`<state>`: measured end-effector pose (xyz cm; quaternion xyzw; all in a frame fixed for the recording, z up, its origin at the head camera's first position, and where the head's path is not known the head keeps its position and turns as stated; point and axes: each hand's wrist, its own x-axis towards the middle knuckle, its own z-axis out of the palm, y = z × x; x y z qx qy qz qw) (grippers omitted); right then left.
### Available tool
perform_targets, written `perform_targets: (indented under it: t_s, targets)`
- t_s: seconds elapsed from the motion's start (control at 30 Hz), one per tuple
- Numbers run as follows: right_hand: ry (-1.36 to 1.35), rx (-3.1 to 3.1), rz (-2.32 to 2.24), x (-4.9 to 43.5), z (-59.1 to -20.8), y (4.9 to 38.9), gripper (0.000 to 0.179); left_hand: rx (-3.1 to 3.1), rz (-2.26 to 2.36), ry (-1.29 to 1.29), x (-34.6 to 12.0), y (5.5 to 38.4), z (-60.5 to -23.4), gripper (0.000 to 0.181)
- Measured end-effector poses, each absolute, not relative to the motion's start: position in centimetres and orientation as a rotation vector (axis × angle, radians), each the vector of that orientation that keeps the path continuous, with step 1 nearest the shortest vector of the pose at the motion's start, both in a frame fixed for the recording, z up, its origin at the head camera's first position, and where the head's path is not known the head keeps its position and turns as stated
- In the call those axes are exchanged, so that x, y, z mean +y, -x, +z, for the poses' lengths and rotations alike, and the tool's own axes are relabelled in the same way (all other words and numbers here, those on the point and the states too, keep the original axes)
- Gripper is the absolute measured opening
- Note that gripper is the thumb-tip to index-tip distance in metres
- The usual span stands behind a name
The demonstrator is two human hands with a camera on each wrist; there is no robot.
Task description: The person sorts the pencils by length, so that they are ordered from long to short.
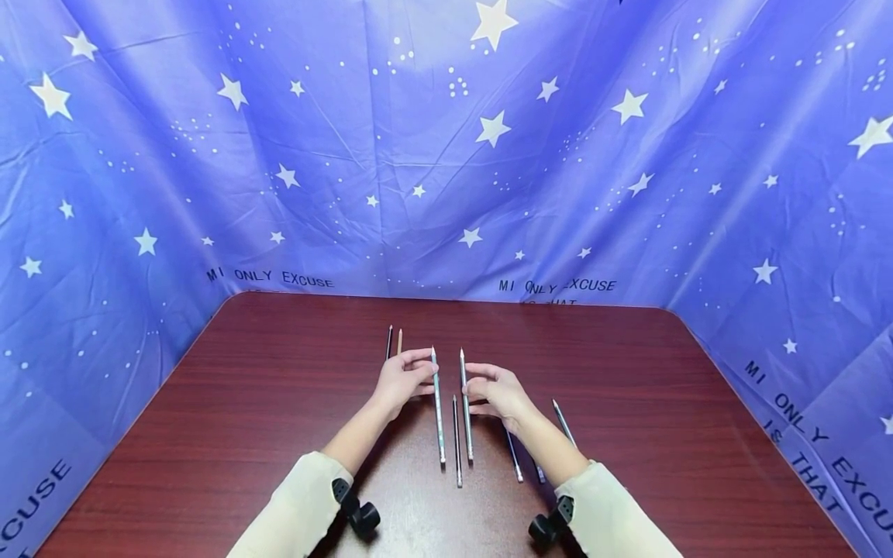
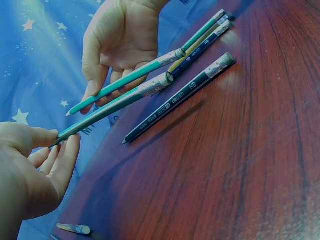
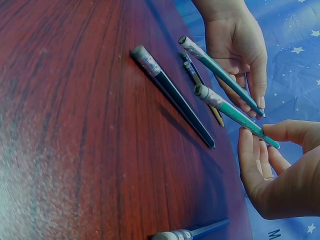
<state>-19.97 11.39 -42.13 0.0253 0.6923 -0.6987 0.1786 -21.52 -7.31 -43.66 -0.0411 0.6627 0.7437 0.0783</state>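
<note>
My left hand (image 1: 406,381) pinches a green pencil (image 1: 439,418) near its sharpened tip, between thumb and fingers. In the same way my right hand (image 1: 497,391) pinches a second green pencil (image 1: 467,422) near the tip. Both pencils point away from me, their silver ferrules and eraser ends toward me, roughly side by side with a gap between. Below that gap a black pencil (image 1: 456,449) lies on the table, its "deli" style lettering and HB mark visible on the black pencil (image 2: 180,100) in the left wrist view.
Beyond my left hand lie a dark pencil (image 1: 389,341) and a yellow pencil (image 1: 401,342). Near my right forearm are several dark pencils (image 1: 563,421), partly hidden by it. The reddish-brown table (image 1: 244,418) meets a blue star-patterned curtain (image 1: 418,139) at its back and sides.
</note>
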Motion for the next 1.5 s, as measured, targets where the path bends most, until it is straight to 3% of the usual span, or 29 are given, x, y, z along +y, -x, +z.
perform_targets:
  t_s: [0.83, 1.5]
  targets:
    - [-0.069, 1.979, -1.978, 11.7, -41.9, 20.2, 0.052, 2.207, 2.186, 0.108, -9.1, 25.3, -41.5, 0.041]
    - [-0.070, 1.972, -1.987, 11.4, -41.9, 19.8, 0.054, 2.432, 1.944, 0.142, -9.9, 29.0, -42.6, 0.037]
